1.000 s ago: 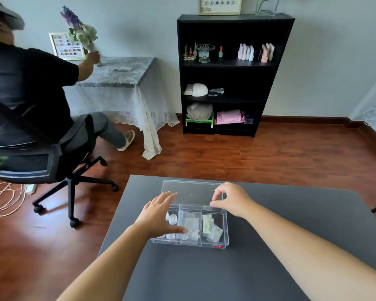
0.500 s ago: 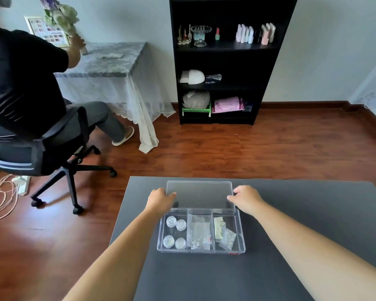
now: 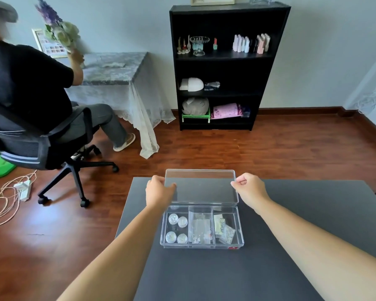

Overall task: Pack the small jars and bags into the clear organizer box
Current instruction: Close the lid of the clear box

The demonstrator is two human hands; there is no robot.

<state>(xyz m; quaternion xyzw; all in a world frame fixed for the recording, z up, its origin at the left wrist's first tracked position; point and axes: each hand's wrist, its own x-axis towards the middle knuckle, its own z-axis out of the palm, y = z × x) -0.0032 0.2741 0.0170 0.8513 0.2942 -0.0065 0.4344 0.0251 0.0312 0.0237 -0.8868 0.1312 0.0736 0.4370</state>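
Now | left hand (image 3: 159, 192), right hand (image 3: 250, 189) lifted lid (image 3: 201, 185) upright | box (image 3: 202, 245) unmoved

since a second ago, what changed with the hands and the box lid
The left hand came off the jars side of the organizer box and the right hand shifted outward; each now grips an end of the lid, which stands open behind the box. The four jars and the bags stayed in their compartments on the table.

The left hand (image 3: 159, 191) covers the lid's (image 3: 201, 186) left edge; the bags' (image 3: 201, 231) contents are too small to tell; the seated person is cut off at the picture's left edge
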